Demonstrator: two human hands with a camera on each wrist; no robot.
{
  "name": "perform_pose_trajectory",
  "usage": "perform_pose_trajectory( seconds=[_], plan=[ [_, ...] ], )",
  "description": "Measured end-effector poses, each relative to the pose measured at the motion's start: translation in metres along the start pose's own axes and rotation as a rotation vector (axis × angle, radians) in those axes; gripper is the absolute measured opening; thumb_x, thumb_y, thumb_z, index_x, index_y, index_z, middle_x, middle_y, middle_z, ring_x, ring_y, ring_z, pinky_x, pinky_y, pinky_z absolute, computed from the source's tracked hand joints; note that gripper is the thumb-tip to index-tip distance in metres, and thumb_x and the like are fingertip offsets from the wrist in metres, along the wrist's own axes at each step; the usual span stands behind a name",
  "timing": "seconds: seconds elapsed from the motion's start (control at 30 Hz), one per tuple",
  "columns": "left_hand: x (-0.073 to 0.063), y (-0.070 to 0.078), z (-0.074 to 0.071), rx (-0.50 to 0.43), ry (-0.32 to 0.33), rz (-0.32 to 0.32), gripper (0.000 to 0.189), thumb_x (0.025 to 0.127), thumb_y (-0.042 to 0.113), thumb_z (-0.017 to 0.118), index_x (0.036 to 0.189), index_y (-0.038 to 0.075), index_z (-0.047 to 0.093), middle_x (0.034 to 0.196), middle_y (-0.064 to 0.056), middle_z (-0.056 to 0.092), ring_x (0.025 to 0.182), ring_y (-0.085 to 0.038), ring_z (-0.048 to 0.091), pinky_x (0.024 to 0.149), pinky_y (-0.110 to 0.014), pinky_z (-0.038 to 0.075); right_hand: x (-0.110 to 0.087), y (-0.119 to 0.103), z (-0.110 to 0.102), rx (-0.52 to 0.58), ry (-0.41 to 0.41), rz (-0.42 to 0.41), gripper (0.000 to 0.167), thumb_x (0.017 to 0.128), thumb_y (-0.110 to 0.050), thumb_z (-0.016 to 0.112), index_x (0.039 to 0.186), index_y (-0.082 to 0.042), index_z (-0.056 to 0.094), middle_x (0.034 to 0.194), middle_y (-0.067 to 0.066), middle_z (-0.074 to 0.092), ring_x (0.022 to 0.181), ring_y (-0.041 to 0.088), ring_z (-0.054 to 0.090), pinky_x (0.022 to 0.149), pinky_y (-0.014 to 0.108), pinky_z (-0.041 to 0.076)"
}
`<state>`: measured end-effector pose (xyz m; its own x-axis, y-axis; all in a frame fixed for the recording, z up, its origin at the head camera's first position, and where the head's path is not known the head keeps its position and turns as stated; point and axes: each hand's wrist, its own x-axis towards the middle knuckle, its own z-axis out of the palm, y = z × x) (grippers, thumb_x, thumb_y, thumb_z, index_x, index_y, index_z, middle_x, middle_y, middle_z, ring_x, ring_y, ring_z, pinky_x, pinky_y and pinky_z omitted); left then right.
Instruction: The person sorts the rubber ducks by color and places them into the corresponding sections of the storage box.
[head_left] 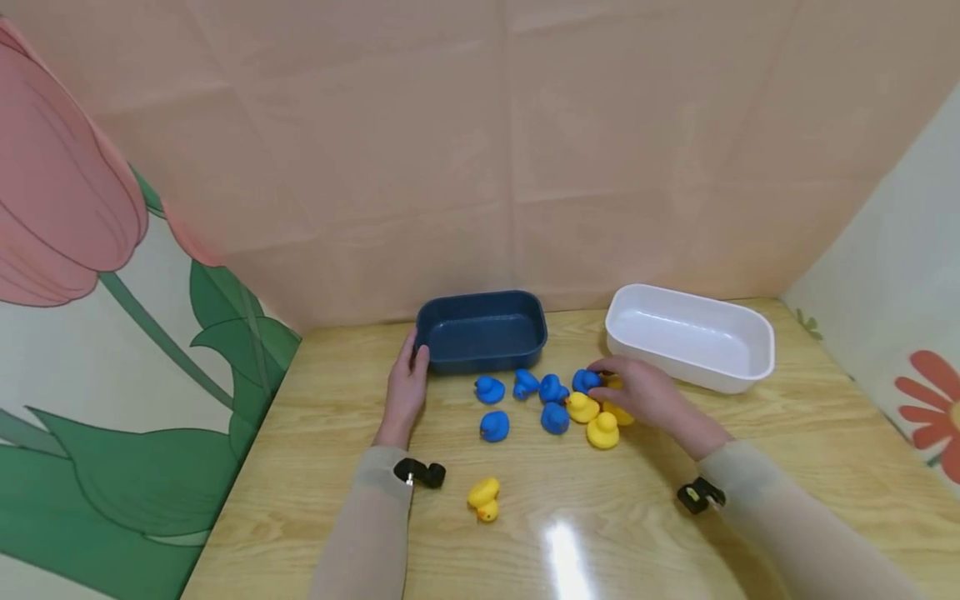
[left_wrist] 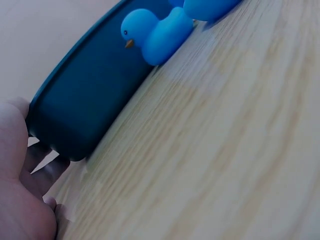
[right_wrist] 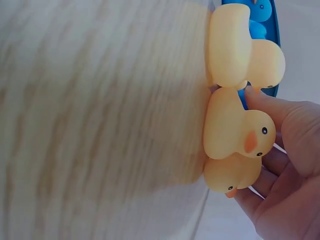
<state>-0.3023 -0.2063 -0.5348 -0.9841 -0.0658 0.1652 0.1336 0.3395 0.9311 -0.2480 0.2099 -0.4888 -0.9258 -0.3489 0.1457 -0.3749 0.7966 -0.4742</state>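
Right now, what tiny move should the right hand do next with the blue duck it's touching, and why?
I'd probably lift that blue duck gently straight up. The right hand seems to have hold of it, and yellow ducks sit close by, so sliding it sideways might bump them.

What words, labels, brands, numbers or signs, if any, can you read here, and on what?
None can be read.
Dark-blue rectangular tray, white rectangular tray, small blue toy ducks, small yellow toy ducks: no lettering visible.
Black device at the right wrist: its pale patch is too small to make out.
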Motion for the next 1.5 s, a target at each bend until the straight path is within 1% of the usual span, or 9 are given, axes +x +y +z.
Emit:
perform_pose_trajectory(
  seconds=[0.17,0.27,0.47,0.7,0.87,1.1,1.2,1.3,1.5],
  plan=[
    [0.000,0.002,0.000,-0.001,0.004,-0.006,0.058,0.121,0.038,0.048,0.176,0.029,0.032,0.179,-0.003,0.033,0.163,-0.027,0.032,0.131,-0.049,0.031,-0.001,0.001,0.002,-0.005,0.025,0.010,0.035,0.100,-0.020,0.085,0.130,-0.002,0.078,0.120,0.014,0.079,0.109,0.038,0.074,0.098,0.061,0.058],
    [0.000,0.002,0.001,0.000,0.004,-0.005,0.058,0.121,0.038,0.048,0.176,0.028,0.032,0.179,-0.003,0.033,0.163,-0.027,0.032,0.131,-0.050,0.031,-0.002,-0.002,0.000,-0.011,0.063,0.007,0.036,0.101,-0.020,0.085,0.131,-0.002,0.078,0.122,0.016,0.079,0.112,0.041,0.074,0.098,0.063,0.058],
    [0.001,0.001,0.001,0.008,0.008,-0.007,0.061,0.120,0.046,0.048,0.176,0.029,0.032,0.178,-0.003,0.034,0.163,-0.027,0.032,0.131,-0.049,0.031,0.000,-0.015,-0.011,-0.016,0.143,0.012,0.040,0.101,-0.021,0.084,0.135,-0.002,0.077,0.125,0.019,0.078,0.110,0.043,0.073,0.097,0.063,0.058],
    [0.002,0.000,0.001,0.009,0.011,0.004,0.060,0.120,0.042,0.048,0.176,0.027,0.033,0.178,-0.005,0.034,0.163,-0.029,0.032,0.131,-0.051,0.031,0.010,-0.030,-0.021,-0.018,0.219,-0.007,0.040,0.103,-0.024,0.083,0.137,-0.004,0.076,0.131,0.019,0.077,0.116,0.047,0.072,0.097,0.064,0.058],
    [0.000,0.001,0.001,-0.001,0.004,-0.002,0.059,0.121,0.039,0.048,0.176,0.029,0.032,0.179,-0.005,0.033,0.163,-0.030,0.033,0.130,-0.052,0.032,0.022,-0.041,-0.025,0.007,0.226,0.007,0.041,0.104,-0.028,0.081,0.138,-0.005,0.076,0.134,0.018,0.076,0.118,0.045,0.071,0.098,0.064,0.057],
    [0.000,-0.001,0.002,0.012,0.014,0.002,0.058,0.121,0.038,0.048,0.176,0.028,0.032,0.178,-0.005,0.034,0.162,-0.030,0.034,0.130,-0.053,0.032,0.046,-0.059,-0.026,0.029,0.185,0.032,0.045,0.107,-0.033,0.077,0.143,-0.006,0.074,0.138,0.018,0.074,0.118,0.043,0.071,0.099,0.063,0.058],
    [0.000,-0.002,0.002,0.014,0.017,0.007,0.059,0.120,0.041,0.048,0.176,0.027,0.033,0.178,-0.005,0.035,0.162,-0.031,0.035,0.130,-0.052,0.032,0.057,-0.063,-0.024,0.039,0.174,0.042,0.045,0.108,-0.034,0.076,0.143,-0.007,0.074,0.140,0.017,0.074,0.123,0.043,0.070,0.102,0.063,0.057],
    [0.000,-0.001,0.001,0.011,0.013,0.008,0.061,0.120,0.045,0.047,0.176,0.025,0.033,0.178,-0.006,0.035,0.162,-0.030,0.034,0.130,-0.052,0.032,0.066,-0.065,-0.020,0.040,0.170,0.043,0.043,0.107,-0.033,0.077,0.142,-0.008,0.075,0.141,0.016,0.074,0.122,0.042,0.071,0.101,0.062,0.058],
    [0.000,-0.001,0.001,0.000,0.011,0.001,0.059,0.120,0.042,0.048,0.176,0.026,0.034,0.178,-0.006,0.035,0.163,-0.030,0.034,0.131,-0.051,0.031,0.081,-0.070,-0.013,0.021,0.162,0.037,0.043,0.107,-0.035,0.077,0.141,-0.009,0.075,0.143,0.015,0.073,0.121,0.041,0.071,0.099,0.059,0.059]
  ],
)
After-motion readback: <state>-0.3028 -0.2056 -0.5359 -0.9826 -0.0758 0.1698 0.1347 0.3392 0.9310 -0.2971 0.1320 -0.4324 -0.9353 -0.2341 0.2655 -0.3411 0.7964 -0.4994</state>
